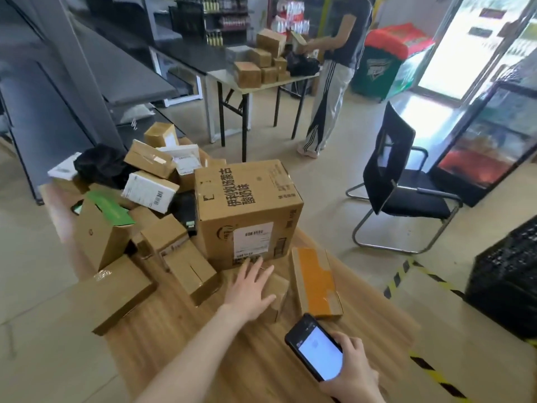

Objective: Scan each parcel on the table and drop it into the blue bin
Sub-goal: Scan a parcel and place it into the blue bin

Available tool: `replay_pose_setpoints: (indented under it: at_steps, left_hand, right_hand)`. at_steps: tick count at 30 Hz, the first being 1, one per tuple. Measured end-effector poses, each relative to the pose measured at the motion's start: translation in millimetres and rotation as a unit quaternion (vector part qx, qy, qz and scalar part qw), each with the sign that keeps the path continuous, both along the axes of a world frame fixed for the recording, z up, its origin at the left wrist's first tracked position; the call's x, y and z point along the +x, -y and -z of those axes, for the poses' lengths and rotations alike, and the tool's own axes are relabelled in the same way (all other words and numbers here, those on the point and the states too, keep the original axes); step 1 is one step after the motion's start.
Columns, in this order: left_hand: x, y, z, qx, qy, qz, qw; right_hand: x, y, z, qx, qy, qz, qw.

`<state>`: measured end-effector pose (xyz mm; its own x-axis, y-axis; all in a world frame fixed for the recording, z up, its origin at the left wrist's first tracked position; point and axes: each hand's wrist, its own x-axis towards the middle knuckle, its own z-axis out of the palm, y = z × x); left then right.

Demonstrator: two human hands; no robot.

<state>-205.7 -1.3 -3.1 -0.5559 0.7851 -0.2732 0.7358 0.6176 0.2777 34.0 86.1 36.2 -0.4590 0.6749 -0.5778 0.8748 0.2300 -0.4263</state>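
Seen from the head camera, a person's left hand (250, 289) lies flat on a small brown parcel (277, 290) at lower centre of the frame, on the wooden table (203, 353). The fingers are straight and spread and grip nothing. The parcel sits under the palm and runs out to its right. It is just below a large printed carton (247, 205); whether the two touch cannot be told. An orange-taped parcel (316, 280) lies just beside it on the right, its long axis running up and down the frame. At lower right, the right hand (354, 370) is curled round a phone-like scanner (315, 346) with its lit screen facing up, near the small parcel but apart from it. The left hand is the nearer one and looks placed to lift or turn the box toward the scanner. More parcels (151, 184) are heaped at centre left. No blue bin shows. A black crate (505, 283) stands at the right edge, its contents impossible to make out.
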Motion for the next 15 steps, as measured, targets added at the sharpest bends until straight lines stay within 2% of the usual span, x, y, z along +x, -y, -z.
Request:
replay_pose_setpoints:
  at_steps: [3, 15]
  left_hand:
    - [-0.2, 9.9, 7.2, -0.024, 0.005, 0.011, 1.0]
    - [61.2, 86.5, 15.3, 0.059, -0.077, -0.014, 0.995]
  right_hand:
    - [-2.6, 0.3, 3.3, 0.006, -0.001, 0.002, 1.0]
    - [14.9, 6.7, 6.8, 0.044, -0.012, 0.018, 0.999]
